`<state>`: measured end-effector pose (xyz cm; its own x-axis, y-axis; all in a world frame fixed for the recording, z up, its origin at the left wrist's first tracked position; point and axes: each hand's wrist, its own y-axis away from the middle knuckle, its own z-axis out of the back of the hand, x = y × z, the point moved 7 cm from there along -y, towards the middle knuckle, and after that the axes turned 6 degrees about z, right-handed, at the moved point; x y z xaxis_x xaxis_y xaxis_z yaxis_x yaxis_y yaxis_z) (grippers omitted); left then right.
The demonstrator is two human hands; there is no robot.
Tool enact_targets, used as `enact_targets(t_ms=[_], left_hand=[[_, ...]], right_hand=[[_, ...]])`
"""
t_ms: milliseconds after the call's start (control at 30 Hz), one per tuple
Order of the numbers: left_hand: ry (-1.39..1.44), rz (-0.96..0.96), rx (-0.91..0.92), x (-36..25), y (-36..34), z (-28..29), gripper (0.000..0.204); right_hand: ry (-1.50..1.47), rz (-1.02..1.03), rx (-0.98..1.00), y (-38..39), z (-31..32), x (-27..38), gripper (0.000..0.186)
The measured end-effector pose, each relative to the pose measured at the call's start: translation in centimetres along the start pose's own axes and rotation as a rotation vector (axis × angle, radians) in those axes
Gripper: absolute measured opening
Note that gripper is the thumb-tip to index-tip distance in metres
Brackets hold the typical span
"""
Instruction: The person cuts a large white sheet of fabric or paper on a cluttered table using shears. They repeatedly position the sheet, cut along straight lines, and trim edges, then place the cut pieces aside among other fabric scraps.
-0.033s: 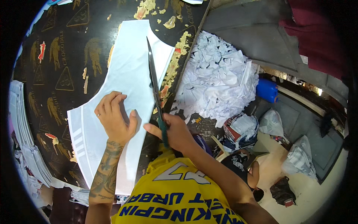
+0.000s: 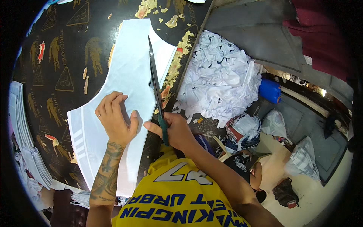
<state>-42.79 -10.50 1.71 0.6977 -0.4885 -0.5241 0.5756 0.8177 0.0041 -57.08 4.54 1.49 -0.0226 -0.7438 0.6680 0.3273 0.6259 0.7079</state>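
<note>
White cloth (image 2: 128, 56) lies on the table (image 2: 73, 41) under the loosely spread left hand (image 2: 118, 120). The right hand (image 2: 178, 131) grips scissors (image 2: 154, 77), blades pointing far over the cloth's right side. Table room opens left; its edge runs close right.

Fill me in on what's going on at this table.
A person's left hand rests on a pale cloth laid over the dark table. The right hand holds scissors, their blades pointing away from the person along the cloth's right side. White scraps lie heaped past the table's right edge.
</note>
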Motion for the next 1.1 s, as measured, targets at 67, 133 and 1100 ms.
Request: enact_targets(t_ms=[67, 133, 1100], left_hand=[[0.010, 0.000, -0.004, -0.1, -0.2, 0.0, 0.051], [0.019, 0.010, -0.005, -0.1, -0.6, -0.1, 0.050], [0.059, 0.556, -0.111, -12.5, -13.5, -3.5, 0.028]], right_hand=[[-0.023, 0.014, 0.005, -1.0, 0.0, 0.6, 0.064], [0.014, -0.038, 0.031, -1.9, -0.1, 0.8, 0.065], [1.127, 0.870, -0.069, -25.3, 24.5, 28.5, 0.042]])
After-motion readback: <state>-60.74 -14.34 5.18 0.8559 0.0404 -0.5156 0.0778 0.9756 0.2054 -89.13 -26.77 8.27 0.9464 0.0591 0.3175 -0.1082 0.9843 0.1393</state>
